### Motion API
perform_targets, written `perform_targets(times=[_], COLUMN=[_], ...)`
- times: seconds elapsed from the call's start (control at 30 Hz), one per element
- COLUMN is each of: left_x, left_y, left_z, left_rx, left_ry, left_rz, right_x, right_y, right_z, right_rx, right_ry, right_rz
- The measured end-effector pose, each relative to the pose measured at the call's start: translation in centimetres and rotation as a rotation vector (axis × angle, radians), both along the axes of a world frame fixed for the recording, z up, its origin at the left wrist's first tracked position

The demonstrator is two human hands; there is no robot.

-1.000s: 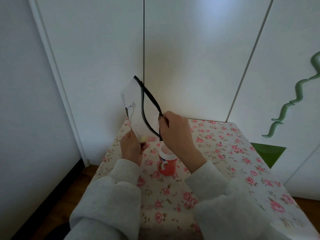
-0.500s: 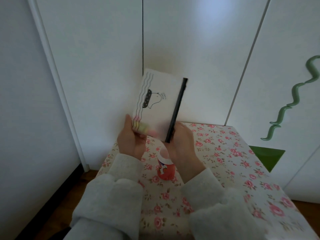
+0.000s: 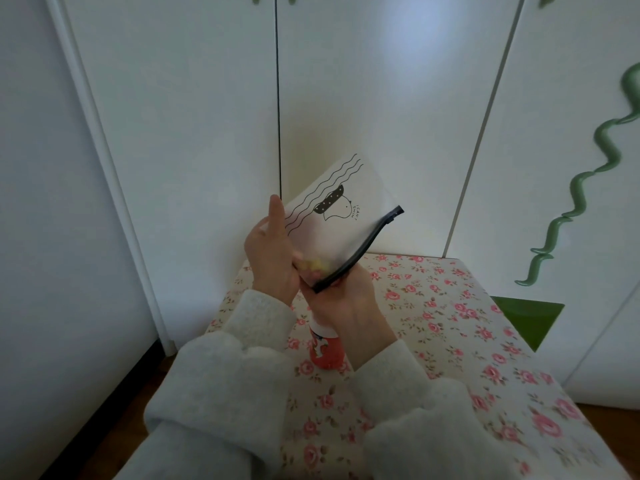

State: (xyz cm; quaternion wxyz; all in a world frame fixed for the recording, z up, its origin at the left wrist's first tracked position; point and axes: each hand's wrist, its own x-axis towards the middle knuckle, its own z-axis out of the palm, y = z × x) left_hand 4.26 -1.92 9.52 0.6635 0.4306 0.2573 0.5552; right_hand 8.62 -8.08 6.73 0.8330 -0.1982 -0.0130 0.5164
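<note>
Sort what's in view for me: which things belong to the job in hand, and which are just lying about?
In the job: zip pouch, its black zipper, the coloured bits inside, left hand and right hand holding it.
Lying about: red bottle below the hands, floral tablecloth, green wavy handle, green triangle.

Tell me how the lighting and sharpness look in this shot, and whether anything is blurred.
Head view: dim light, with a bright patch on the white cupboard door; the zip pouch is sharp, but its coloured contents by the left hand smear; the floral tablecloth blurs toward the near corner; wide-angle lens leans the door edges.
</note>
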Motion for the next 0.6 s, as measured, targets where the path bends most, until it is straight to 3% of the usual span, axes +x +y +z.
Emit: perform_targets(times=[0.2,0.6], left_x=[0.7,1.8], left_y=[0.2,-0.5], left_z=[1.1,2.8], left_rx=[0.066,0.294], left_ry=[0.073,0.206], left_rz=[0.041,0.083], right_x=[-0.1,0.3], right_y=[-0.1,-0.3], right_z=[-0.2,-0.3], right_rx=[-0.032,-0.058], right_ry=[0.126,0.184], right_rz=[-0.041,-0.062])
